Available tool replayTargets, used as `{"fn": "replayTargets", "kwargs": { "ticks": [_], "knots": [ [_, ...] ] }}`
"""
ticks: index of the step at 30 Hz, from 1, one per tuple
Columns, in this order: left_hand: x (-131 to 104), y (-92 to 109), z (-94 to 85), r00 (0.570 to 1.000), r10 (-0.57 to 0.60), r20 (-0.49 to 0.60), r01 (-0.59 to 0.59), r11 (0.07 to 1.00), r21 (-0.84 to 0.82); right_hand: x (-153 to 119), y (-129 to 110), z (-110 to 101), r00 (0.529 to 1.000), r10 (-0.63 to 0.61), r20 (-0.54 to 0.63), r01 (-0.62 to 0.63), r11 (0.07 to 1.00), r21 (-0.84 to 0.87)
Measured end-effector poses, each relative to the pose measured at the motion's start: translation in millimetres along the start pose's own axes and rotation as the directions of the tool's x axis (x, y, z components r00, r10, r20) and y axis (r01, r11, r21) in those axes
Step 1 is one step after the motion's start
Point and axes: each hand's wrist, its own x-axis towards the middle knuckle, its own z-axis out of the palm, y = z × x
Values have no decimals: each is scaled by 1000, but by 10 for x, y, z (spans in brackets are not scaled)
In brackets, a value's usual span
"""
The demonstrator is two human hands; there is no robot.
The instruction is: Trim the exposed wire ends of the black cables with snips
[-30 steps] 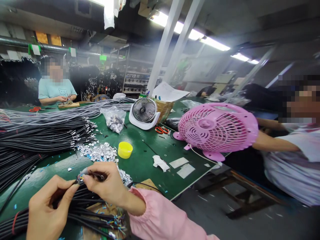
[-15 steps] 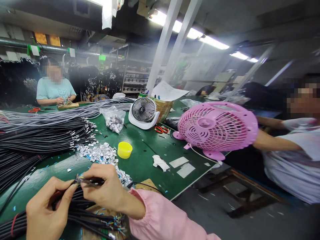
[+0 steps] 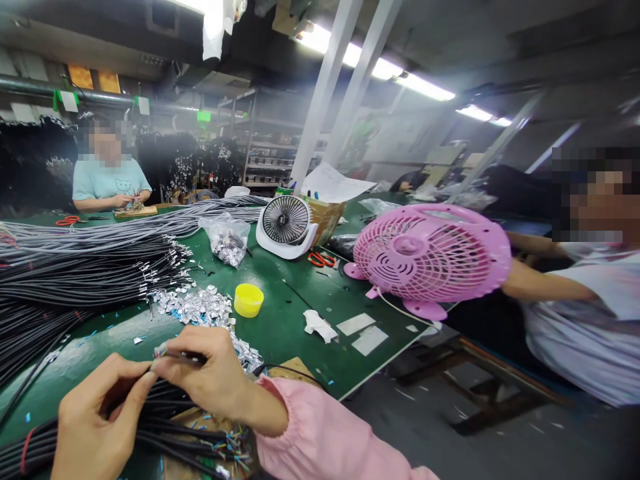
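My left hand point(image 3: 100, 407) is closed on a black cable, with thumb and forefinger pinched near its end. Against those fingertips presses my right hand point(image 3: 213, 370), also closed. A slim dark tool point(image 3: 194, 358) shows inside the right hand, its kind mostly hidden by the fingers. A bit of the cable's stripped end point(image 3: 160, 351) peeks out above the right fingertips. Below both hands lies a bundle of black cables point(image 3: 185, 437) with coloured wire ends, over a brown board. A red band point(image 3: 27, 450) goes round the bundle at the lower left.
Foil scraps point(image 3: 195, 303), a yellow cup point(image 3: 249, 300) and a bag of small parts point(image 3: 227, 240) lie beyond my hands. Piled cables point(image 3: 75, 280) fill the left. A white fan point(image 3: 285, 223), orange-handled scissors point(image 3: 321, 259) and a pink fan point(image 3: 430, 253) stand rightward. Two people sit nearby.
My right fingertips have moved slightly left, closing over the cable end and meeting the left fingertips. The coloured wires there are now mostly covered.
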Motion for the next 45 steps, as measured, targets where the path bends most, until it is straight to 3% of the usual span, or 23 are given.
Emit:
{"fn": "replayTargets", "kwargs": {
  "ticks": [5,10,13,20,25,33,36,38,41,43,45],
  "knots": [
    [33,-91,-48,999,46,-7,-46,998,34,-14,60,7,960,-215,179,249,949,-192],
    [139,-254,-179,972,176,155,-194,974,113,7,65,7,946,-309,102,325,906,-271],
    [156,-311,-197,942,292,164,-321,926,198,-8,108,6,942,-321,93,335,902,-273],
    [169,-316,-217,887,441,135,-459,820,342,-76,160,40,980,-173,99,181,980,-82],
    [177,-259,-192,911,395,115,-412,866,283,-52,64,39,996,-74,-44,70,994,-87],
    [146,-143,-74,915,398,72,-404,893,198,-78,109,49,999,-35,-11,36,999,36],
    [168,-149,-85,945,327,-18,-317,927,199,1,45,8,1000,-3,-19,5,997,81],
    [204,-152,-101,967,247,-68,-231,955,186,99,-18,-40,992,107,-60,-96,983,160],
    [281,-153,-113,988,109,111,-134,958,254,259,-70,-99,921,362,-142,-284,875,392],
    [332,-165,-99,959,48,278,-142,933,331,338,-57,-106,884,437,-166,-311,815,488],
    [374,-192,-78,932,41,360,-186,906,379,384,-22,-92,869,475,-136,-341,776,531]
  ]
}}
